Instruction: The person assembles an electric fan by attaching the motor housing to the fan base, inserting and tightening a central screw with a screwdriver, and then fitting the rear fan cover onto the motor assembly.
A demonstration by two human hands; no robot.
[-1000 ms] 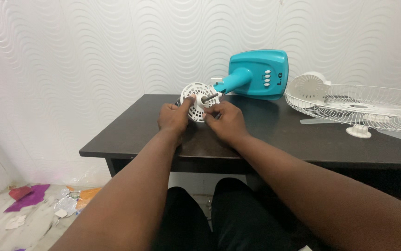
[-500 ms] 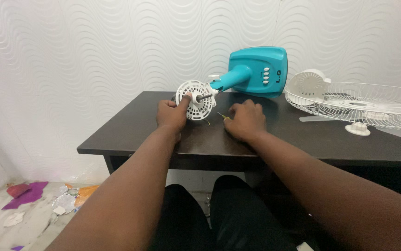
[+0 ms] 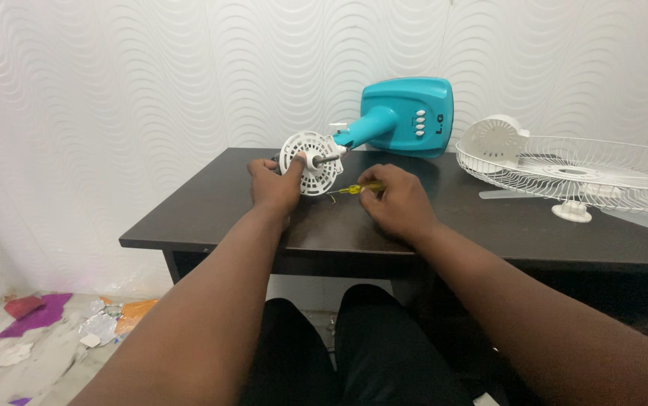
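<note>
My left hand (image 3: 275, 186) grips the white round motor housing (image 3: 312, 162) of a fan, its metal shaft pointing right. The housing joins a teal neck and teal fan base (image 3: 406, 116) lying on its side at the back of the dark table (image 3: 188, 218). My right hand (image 3: 399, 201) rests on the table to the right of the housing, fingers closed around a small yellow-handled screwdriver (image 3: 354, 189) whose tip points left toward the housing.
A white wire fan guard (image 3: 602, 169) lies flat at the right of the table with a white round cap (image 3: 572, 211) in front of it. Paper scraps and a purple piece (image 3: 38, 316) litter the floor at lower left. A wavy white wall stands behind.
My right hand has left the motor housing, dropped to the table on the right and closed on the yellow screwdriver. My left hand has kept hold of the housing.
</note>
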